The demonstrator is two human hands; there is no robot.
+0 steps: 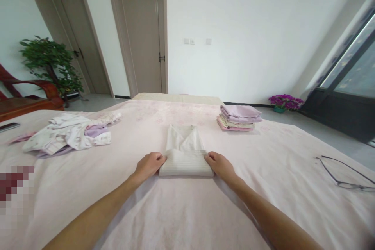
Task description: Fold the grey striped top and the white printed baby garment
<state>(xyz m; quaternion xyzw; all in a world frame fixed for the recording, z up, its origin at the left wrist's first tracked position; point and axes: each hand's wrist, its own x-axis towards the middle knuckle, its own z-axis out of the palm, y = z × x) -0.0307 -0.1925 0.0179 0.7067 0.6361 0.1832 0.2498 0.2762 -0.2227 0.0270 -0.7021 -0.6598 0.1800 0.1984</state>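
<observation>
A white striped garment [186, 164], partly folded, lies in front of me on the pink bedsheet [164, 211]. Its upper part shows a V-shaped crossed neckline; the lower part is turned up over it in a flat band. My left hand [150, 164] pinches the left edge of that band between thumb and fingers. On the opposite edge, my right hand [219, 164] grips the band in the same way. Both hands rest low, close to the sheet.
A stack of folded clothes [238, 118] sits at the back right. Loose, crumpled clothes [70, 134] lie at the left, with a phone [9, 127] beyond them. Eyeglasses [347, 183] rest near the right edge. A wooden chair [32, 93] stands at the far left.
</observation>
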